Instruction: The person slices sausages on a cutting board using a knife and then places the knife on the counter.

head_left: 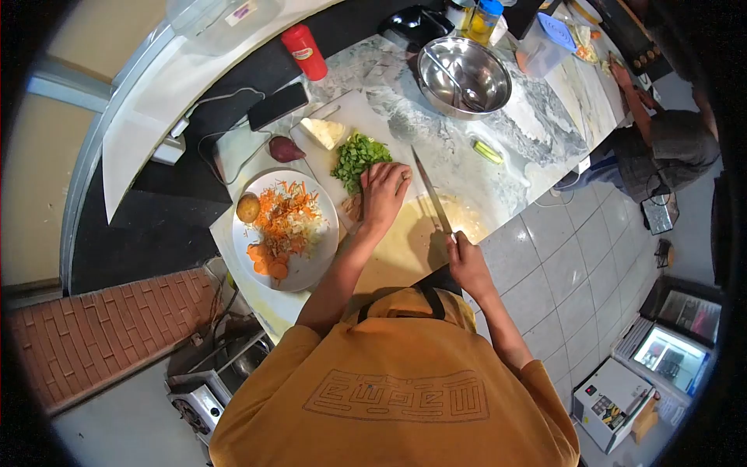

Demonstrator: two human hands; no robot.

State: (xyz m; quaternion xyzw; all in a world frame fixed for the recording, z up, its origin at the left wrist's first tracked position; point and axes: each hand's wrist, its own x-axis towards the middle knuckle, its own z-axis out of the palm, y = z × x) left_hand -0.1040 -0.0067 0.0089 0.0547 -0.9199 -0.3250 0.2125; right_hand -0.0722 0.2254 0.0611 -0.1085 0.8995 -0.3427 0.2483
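My right hand (469,266) is closed round the handle of a long kitchen knife (429,185), its blade pointing away from me above the light cutting surface. My left hand (383,194) is over the board, fingers curled and pressed together. Whatever lies under those fingers is hidden. Chopped green leaves (358,158) are heaped just beyond it on the white cutting board (366,117). Some brownish pieces (352,208) show beside my left wrist. A pale cream-coloured wedge (323,133) lies at the board's far left corner.
Left stands a white plate (327,233) with shredded carrot and carrot slices. A red onion (285,149), phone (278,106) and red bottle (304,52) lie beyond. A steel bowl (464,76) holds a utensil; green stalks (488,152) lie nearer. Another person (669,148) works at right.
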